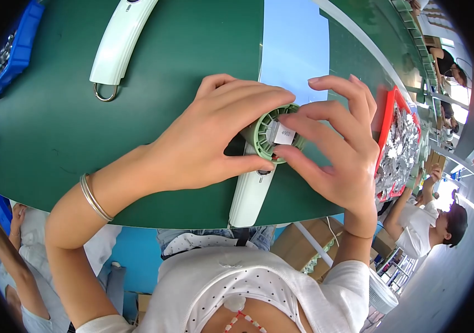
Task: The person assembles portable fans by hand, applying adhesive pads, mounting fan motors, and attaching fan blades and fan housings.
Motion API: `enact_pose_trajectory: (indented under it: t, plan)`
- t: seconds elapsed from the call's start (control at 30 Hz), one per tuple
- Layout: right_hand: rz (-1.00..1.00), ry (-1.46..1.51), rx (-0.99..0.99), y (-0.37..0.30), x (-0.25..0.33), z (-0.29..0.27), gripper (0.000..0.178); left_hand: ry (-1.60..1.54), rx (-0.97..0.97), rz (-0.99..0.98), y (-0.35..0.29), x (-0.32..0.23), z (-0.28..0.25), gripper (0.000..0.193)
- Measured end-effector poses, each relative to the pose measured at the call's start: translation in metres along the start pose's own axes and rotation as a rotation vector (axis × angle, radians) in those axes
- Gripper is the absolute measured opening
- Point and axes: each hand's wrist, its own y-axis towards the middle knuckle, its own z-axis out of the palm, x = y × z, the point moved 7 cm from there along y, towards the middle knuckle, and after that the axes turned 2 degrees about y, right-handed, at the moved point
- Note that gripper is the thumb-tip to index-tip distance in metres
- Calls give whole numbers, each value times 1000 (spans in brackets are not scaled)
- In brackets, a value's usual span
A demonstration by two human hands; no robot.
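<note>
My left hand (203,133) is closed around a green round housing (258,133), its fingers over the top and its thumb along the near side. The open end, with ribs around the inner wall, is tilted toward the right. Inside sits a small block with a white label (285,135). The thumb and index finger of my right hand (337,139) reach into this opening and pinch around the block; the other fingers are raised. Just below the housing is a pale green handle (252,197) with a small dark button; whether the two are joined is hidden.
Another pale green handle with a metal ring (117,50) lies at the upper left. A light blue sheet (295,44) lies on the green table (176,66). At the right stands a red tray (384,133) of small silvery pieces, at the far left a blue bin (23,50). Other people sit on both sides.
</note>
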Motion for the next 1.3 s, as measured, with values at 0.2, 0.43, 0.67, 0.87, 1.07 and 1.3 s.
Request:
enact_pose_trajectory:
  t: [0.2, 0.43, 0.67, 0.87, 1.07, 1.3]
  plan:
    - [-66, -23, 30, 2, 5, 3, 27, -7, -7, 29, 1, -1, 1, 77]
    - [-125, -2, 4, 1, 7, 6, 28, -6, -22, 54, 0, -2, 0, 77]
    - [-122, 54, 5, -1, 8, 3, 28, 11, -20, 77, 2, -4, -2, 77]
    - [76, 373, -274, -15, -41, -2, 26, -20, 21, 24, 0, -1, 3, 76]
    - [539, 199, -467, 16, -198, 1, 25, 2, 57, -16, 5, -3, 0, 77]
    - [687, 121, -351, 34, -215, 23, 18, -1, 37, 11, 2, -2, 1, 76]
